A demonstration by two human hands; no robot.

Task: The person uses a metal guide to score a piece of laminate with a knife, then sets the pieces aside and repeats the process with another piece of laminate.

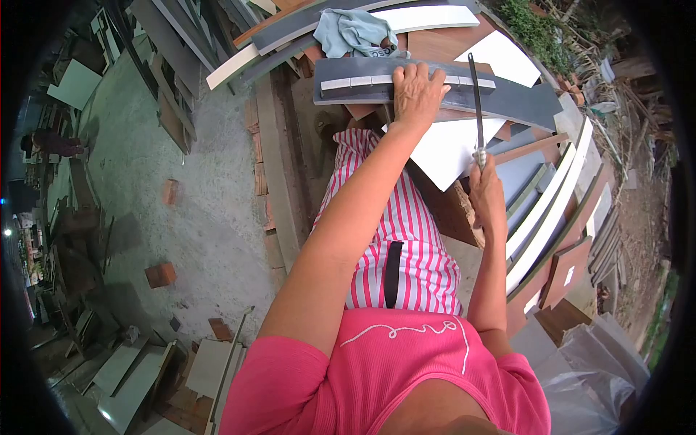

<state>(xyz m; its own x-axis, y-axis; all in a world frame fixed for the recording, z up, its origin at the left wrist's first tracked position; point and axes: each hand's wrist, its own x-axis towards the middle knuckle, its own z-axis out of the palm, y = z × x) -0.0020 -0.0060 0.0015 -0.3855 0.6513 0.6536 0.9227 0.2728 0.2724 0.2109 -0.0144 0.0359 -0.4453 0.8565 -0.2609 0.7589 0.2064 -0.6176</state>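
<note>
My left hand (417,94) is closed over a dark strip (355,88) with a pale, segmented top edge, its fingers curled over the far side. The strip lies lengthwise on a wider grey board (522,102). My right hand (487,196) grips the handle of a long, narrow dark blade (476,98) with a small hole at its tip. The blade points away from me and crosses over the right end of the strip. Whether the two touch is hard to tell. A light blue cloth (353,32) lies just beyond the grey board.
White and brown panels (453,148) lie under the work. Curved strips (554,210) are stacked at right, near clear plastic sheeting (594,370). Loose bricks (161,275) sit on the concrete floor (210,239) at left. Another person (54,143) is at far left.
</note>
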